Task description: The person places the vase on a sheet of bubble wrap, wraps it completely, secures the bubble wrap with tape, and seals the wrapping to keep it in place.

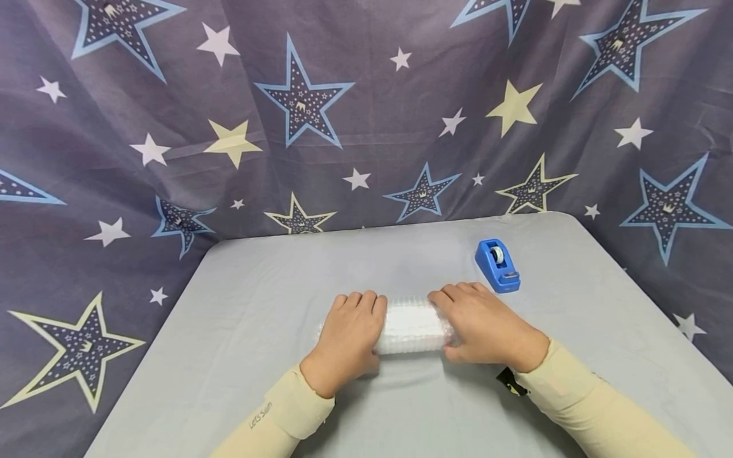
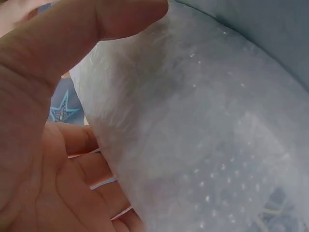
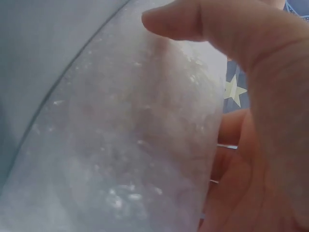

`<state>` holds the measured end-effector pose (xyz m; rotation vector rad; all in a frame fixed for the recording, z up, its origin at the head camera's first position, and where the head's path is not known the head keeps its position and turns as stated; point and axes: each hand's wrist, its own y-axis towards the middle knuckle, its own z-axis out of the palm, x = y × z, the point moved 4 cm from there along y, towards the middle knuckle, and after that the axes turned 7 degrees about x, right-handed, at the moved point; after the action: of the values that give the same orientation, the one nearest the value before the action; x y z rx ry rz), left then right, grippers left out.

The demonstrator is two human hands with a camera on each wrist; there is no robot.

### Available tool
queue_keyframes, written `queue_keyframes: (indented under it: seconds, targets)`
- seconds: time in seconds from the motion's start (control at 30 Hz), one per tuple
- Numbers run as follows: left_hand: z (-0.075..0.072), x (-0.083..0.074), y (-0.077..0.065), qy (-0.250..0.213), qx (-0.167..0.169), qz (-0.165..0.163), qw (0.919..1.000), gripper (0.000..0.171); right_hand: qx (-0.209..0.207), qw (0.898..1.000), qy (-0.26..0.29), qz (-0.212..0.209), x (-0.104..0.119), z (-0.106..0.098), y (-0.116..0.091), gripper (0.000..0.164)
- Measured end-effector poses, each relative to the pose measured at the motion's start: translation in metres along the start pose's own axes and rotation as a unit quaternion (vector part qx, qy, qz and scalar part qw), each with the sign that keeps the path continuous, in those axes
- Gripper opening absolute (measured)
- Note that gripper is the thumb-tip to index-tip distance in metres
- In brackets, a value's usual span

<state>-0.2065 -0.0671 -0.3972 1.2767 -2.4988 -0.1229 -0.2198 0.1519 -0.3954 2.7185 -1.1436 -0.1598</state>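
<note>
A roll of clear bubble wrap lies crosswise near the middle of the table, a white area showing through its layers. My left hand grips its left end from above, thumb on the near side and fingers over the far side. On the opposite end, my right hand holds it the same way. Close up in the left wrist view, the bubble wrap sits between thumb and fingers. The right wrist view shows the bubble wrap within the right hand's grasp too. Whatever is inside is hidden.
Behind the right hand stands a blue tape dispenser with a small tape roll in it. The table has a pale grey cover. A dark curtain with stars hangs along its back and sides.
</note>
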Motion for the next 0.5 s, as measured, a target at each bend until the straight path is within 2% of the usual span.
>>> queue_keyframes:
  seconds: [0.5]
  targets:
    - [0.0010,0.0027,0.0014,-0.023,-0.024,-0.004,0.9994,0.057,-0.007,1.000,-0.011,0.005,-0.0003,0.0064,0.0019,0.089]
